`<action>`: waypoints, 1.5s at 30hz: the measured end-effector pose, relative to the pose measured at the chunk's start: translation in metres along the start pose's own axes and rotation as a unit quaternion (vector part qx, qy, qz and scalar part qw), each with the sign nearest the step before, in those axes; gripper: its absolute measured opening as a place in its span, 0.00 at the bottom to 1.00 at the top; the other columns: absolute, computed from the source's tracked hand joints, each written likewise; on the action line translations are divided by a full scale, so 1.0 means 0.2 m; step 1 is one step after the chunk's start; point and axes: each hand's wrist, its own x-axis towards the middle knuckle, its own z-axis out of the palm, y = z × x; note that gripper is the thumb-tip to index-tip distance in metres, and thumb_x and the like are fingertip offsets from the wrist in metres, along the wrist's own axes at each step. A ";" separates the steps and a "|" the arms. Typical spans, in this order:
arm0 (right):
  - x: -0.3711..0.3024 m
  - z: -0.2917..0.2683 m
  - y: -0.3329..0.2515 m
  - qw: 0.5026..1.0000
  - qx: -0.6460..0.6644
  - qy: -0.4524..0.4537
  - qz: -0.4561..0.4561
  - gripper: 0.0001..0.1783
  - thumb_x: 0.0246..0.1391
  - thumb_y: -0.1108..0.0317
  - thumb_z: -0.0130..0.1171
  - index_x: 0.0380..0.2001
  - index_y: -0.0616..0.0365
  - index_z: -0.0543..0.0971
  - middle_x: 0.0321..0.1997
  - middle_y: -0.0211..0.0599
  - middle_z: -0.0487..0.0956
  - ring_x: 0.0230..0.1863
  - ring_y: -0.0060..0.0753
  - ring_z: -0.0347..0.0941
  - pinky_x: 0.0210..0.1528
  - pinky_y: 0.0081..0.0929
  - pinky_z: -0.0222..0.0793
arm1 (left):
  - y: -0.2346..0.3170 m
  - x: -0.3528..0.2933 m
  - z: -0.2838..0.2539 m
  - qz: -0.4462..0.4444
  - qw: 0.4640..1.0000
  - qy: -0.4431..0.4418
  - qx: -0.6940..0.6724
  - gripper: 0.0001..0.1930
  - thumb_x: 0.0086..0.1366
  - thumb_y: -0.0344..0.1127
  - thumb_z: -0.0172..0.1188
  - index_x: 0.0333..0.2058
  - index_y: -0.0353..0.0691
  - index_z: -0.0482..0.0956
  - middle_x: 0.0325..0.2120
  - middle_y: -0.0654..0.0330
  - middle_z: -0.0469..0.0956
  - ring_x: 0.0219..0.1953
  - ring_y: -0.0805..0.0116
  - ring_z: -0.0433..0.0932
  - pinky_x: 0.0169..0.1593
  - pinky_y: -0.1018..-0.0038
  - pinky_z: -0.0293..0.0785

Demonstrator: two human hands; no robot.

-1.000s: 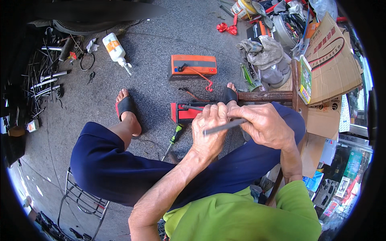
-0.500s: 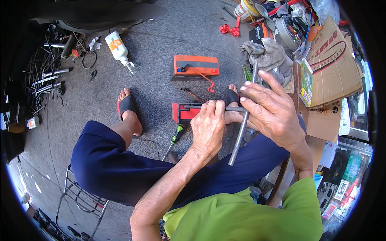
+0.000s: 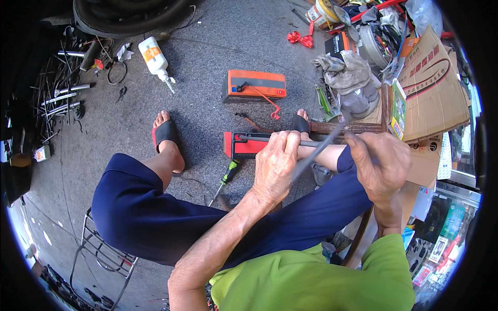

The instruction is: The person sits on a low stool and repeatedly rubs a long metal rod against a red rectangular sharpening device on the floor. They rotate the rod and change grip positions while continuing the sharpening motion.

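Observation:
My left hand (image 3: 277,165) is wrapped around the shaft of a grey metal T-handle wrench (image 3: 317,143), between my knees. The shaft runs left over a red and black block-shaped case (image 3: 248,147); what its far end touches is hard to see. The slanting crossbar (image 3: 317,155) is smeared by motion. Just right of the crossbar, my right hand (image 3: 383,165) has its thumb stretched up and its fingers loosely curled, with nothing visible in it. Below the case lies a green and black screwdriver (image 3: 228,175).
An orange and black battery (image 3: 256,84) stands ahead on the grey floor. A white bottle (image 3: 154,58) lies front left, near scattered metal tools (image 3: 65,101). Grey rags (image 3: 348,78) and cardboard (image 3: 433,88) crowd the right. A wire rack (image 3: 106,254) stands at lower left.
My right hand has moved right, off the crossbar, and its fingers have curled. The crossbar has turned and is now blurred. My left hand stays around the shaft, slightly further right.

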 end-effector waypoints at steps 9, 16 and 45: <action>-0.01 0.03 0.01 0.973 -0.075 -0.141 -0.167 0.21 0.43 0.75 0.61 0.46 0.62 0.79 0.51 0.48 0.78 0.51 0.49 0.77 0.49 0.39 0.76 | -0.01 0.01 0.00 -0.020 1.000 0.008 -0.003 0.19 0.49 0.15 0.56 0.42 0.33 0.72 0.34 0.49 0.74 0.37 0.48 0.75 0.40 0.59 0.75; -0.02 0.09 0.05 0.991 -0.053 -0.093 -0.086 0.14 0.45 0.70 0.70 0.36 0.62 0.81 0.32 0.38 0.83 0.31 0.33 0.81 0.32 0.33 0.75 | -0.01 0.00 -0.01 -0.001 1.000 -0.015 0.009 0.20 0.48 0.15 0.56 0.42 0.33 0.71 0.35 0.48 0.74 0.38 0.48 0.75 0.40 0.60 0.75; -0.01 0.13 0.02 0.971 0.146 -0.164 0.097 0.08 0.52 0.73 0.66 0.32 0.65 0.79 0.22 0.41 0.79 0.18 0.39 0.77 0.20 0.30 0.70 | 0.02 0.02 -0.02 0.000 1.000 -0.012 -0.005 0.19 0.51 0.17 0.56 0.44 0.33 0.71 0.34 0.49 0.74 0.38 0.48 0.75 0.40 0.59 0.74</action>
